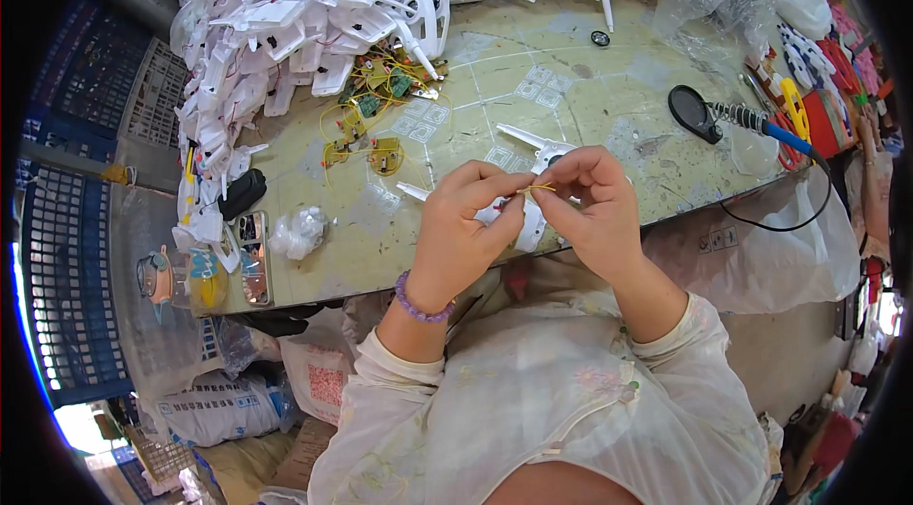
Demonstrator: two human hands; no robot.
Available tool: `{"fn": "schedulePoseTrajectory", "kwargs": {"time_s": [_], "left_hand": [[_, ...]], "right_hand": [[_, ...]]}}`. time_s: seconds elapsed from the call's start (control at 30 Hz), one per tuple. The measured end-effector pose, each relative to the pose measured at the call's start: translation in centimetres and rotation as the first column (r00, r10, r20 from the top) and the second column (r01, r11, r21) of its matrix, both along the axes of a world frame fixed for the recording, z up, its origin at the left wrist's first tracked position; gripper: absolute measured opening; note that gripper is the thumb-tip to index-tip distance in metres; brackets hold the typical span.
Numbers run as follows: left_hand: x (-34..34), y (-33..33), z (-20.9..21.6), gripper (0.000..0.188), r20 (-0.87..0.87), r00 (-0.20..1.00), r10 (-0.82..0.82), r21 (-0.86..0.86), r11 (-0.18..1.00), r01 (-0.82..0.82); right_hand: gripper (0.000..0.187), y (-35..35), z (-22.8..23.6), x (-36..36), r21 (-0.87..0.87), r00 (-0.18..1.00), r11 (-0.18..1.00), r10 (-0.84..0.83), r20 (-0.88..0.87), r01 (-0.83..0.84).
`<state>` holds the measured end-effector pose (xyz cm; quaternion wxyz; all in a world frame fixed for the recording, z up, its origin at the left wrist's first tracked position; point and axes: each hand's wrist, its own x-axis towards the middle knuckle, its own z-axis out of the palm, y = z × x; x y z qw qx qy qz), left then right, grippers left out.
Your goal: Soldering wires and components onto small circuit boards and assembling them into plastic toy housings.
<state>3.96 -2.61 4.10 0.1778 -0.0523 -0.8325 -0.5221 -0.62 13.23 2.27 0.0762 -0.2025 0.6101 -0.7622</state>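
Above the near part of the table, my left hand (468, 227) and my right hand (597, 210) meet, each with thumb and forefinger pinched. Between their fingertips run thin yellow wires (542, 187), held by both hands. Beneath the hands lies a white plastic housing (529, 231) with slim arms, largely covered by my fingers. To the left of it are small circuit boards (385, 159) with yellow wires attached. What the far ends of the held wires join is hidden.
A tall heap of white plastic housings (300, 15) covers the far left. At the right, a blue-handled soldering iron (791, 140) sits in a coil stand (737, 113), its cord hanging over the edge. A phone (252, 258) and a crumpled plastic bag (301, 231) lie at the left.
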Motion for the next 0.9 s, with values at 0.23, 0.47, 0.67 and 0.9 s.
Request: {"fn": "schedulePoseTrajectory", "kwargs": {"time_s": [0.23,0.47,0.67,0.9], "left_hand": [[0.0,0.7,-0.5,0.019,0.134,0.989,-0.063,0.194,0.980,0.036],[-0.3,1.2,-0.8,0.015,0.105,0.985,-0.134,-0.048,0.989,0.139],[-1.0,1.6,-0.8,0.013,0.141,0.985,-0.098,0.007,0.995,0.098],[-1.4,2.7,-0.9,0.012,0.150,0.988,0.038,0.035,0.998,-0.044]], "right_hand": [[0.026,1.3,-0.8,0.5,0.010,0.998,1.000,-0.002,-0.060,0.002],[0.028,3.1,-2.3,0.6,0.113,0.968,0.991,-0.044,-0.248,0.074],[0.045,6.6,-1.8,-2.3,0.528,0.803,0.709,-0.092,-0.588,0.467],[0.045,5.9,-1.9,-2.0,0.614,0.761,0.619,0.041,-0.648,0.489]]}}
